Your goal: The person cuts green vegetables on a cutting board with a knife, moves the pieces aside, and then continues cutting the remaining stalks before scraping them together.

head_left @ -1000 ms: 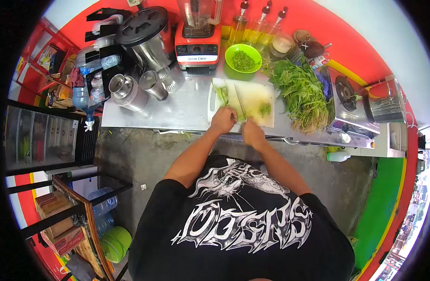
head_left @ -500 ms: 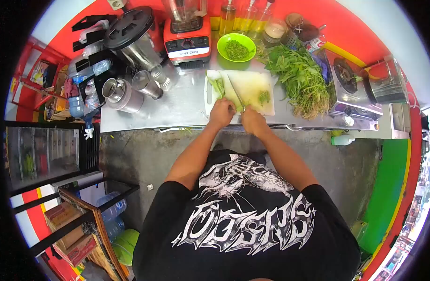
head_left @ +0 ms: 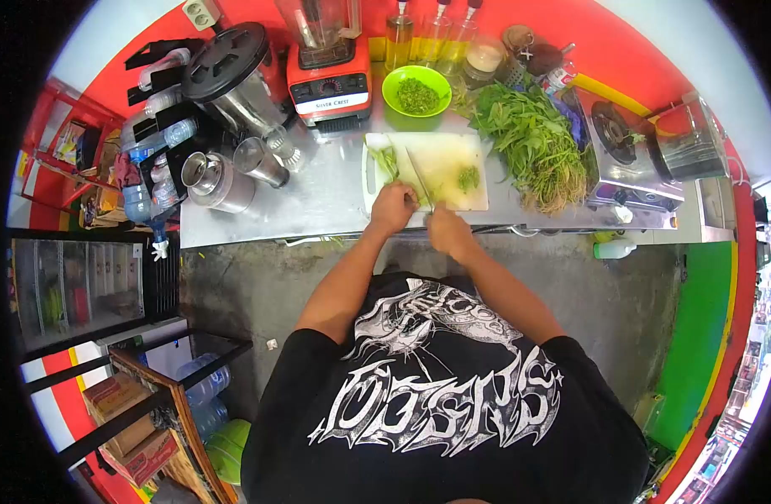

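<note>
My right hand (head_left: 449,230) is closed round the handle of a knife (head_left: 418,173), whose blade points away from me over the white cutting board (head_left: 444,144). Just left of the blade, my left hand (head_left: 393,207) is closed on a bunch of green stems (head_left: 385,160) lying along the board's left side. Its fingertips are curled in close to the knife. Chopped greens (head_left: 468,177) sit in a small pile on the board's right part. Behind the board, a lime-green bowl (head_left: 442,77) holds more chopped greens.
A large heap of leafy greens with roots (head_left: 532,143) lies right of the board, beside a gas stove (head_left: 625,164). A red blender (head_left: 329,84), oil bottles (head_left: 399,42), a steel cup (head_left: 261,162) and a metal jug (head_left: 217,181) stand on the steel counter (head_left: 318,189).
The view has shifted slightly. My right hand has moved a little down relative to the board, with the knife still in it. My left hand stays on the stems.
</note>
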The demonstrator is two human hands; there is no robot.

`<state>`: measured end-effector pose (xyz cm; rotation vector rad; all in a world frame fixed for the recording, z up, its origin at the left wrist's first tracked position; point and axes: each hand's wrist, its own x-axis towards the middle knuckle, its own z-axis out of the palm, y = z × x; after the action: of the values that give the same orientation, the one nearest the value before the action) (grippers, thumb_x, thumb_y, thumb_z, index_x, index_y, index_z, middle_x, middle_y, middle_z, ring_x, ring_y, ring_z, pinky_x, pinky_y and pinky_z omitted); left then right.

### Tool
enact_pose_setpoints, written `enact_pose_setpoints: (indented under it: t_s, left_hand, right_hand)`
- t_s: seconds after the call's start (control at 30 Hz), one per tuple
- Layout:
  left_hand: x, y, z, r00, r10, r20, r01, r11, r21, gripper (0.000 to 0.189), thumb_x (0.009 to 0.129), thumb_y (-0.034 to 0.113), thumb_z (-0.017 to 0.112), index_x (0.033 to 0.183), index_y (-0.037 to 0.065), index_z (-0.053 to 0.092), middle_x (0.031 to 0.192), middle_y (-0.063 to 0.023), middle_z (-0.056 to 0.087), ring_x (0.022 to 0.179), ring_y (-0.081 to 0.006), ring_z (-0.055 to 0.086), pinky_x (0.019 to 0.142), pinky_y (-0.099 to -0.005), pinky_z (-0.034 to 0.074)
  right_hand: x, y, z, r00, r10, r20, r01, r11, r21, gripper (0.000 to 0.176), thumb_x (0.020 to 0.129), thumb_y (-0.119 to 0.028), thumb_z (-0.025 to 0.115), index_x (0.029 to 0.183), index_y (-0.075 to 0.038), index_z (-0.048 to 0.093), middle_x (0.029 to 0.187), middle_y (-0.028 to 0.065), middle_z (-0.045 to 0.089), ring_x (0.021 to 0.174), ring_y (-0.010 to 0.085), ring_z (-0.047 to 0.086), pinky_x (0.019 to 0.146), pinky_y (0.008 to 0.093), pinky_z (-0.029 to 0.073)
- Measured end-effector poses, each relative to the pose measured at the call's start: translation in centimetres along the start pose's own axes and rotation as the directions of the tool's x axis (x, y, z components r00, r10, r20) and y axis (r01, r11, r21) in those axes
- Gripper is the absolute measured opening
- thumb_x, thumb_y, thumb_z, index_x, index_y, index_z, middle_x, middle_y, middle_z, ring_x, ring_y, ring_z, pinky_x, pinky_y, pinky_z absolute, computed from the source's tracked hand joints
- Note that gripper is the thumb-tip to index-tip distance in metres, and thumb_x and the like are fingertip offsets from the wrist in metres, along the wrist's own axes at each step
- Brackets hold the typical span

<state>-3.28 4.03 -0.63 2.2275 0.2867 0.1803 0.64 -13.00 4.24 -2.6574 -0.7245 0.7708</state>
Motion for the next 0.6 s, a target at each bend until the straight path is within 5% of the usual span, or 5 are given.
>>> enact_pose_setpoints:
  t_s: [0.1,0.33,0.5,0.6]
  left_hand:
    - [0.0,0.4,-0.4,0.999,-0.028,0.039,0.027,1.0,0.007,0.013,0.074,0.007,0.081,0.083,0.004,0.072,0.087,-0.013,0.065,0.085,-0.0295,0.066,0.079,-0.0402,0.053]
    - [0.1,0.6,-0.5,0.998,-0.052,0.036,0.051,0.998,0.031,0.013,0.076,0.012,0.08,0.084,0.008,0.072,0.09,-0.0106,0.066,0.092,-0.0298,0.066,0.082,-0.0413,0.053]
    - [0.4,0.5,-0.8,0.987,-0.101,0.124,0.101,0.995,0.001,0.013,0.077,0.013,0.08,0.085,0.008,0.072,0.091,-0.0105,0.067,0.093,-0.0293,0.066,0.082,-0.0411,0.053]
    - [0.3,0.3,-0.7,0.994,-0.064,0.094,0.06,0.997,0.04,0.013,0.077,0.013,0.08,0.085,0.008,0.072,0.092,-0.01,0.067,0.094,-0.0286,0.066,0.082,-0.0406,0.053]
  right_hand:
    - [-0.8,-0.7,0.6,0.994,0.102,-0.038,-0.099,0.992,0.073,0.041,0.101,-0.031,0.051,0.117,0.007,0.048,0.107,0.0347,0.067,0.102,0.0513,0.065,0.091,0.0576,0.05]
    - [0.0,-0.2,-1.0,1.0,0.015,0.005,-0.015,1.0,-0.005,0.042,0.103,-0.034,0.048,0.122,0.004,0.049,0.111,0.0312,0.068,0.103,0.0482,0.067,0.091,0.0561,0.052]
    - [-1.1,-0.8,0.0,0.994,0.112,-0.012,-0.111,0.993,0.043,0.041,0.103,-0.032,0.049,0.119,0.005,0.052,0.111,0.0321,0.067,0.103,0.049,0.066,0.09,0.056,0.052]
    - [0.5,0.1,-0.1,1.0,0.004,-0.014,-0.003,0.996,0.091,0.045,0.103,-0.034,0.048,0.118,0.008,0.05,0.106,0.0376,0.066,0.103,0.0534,0.064,0.093,0.0583,0.049]
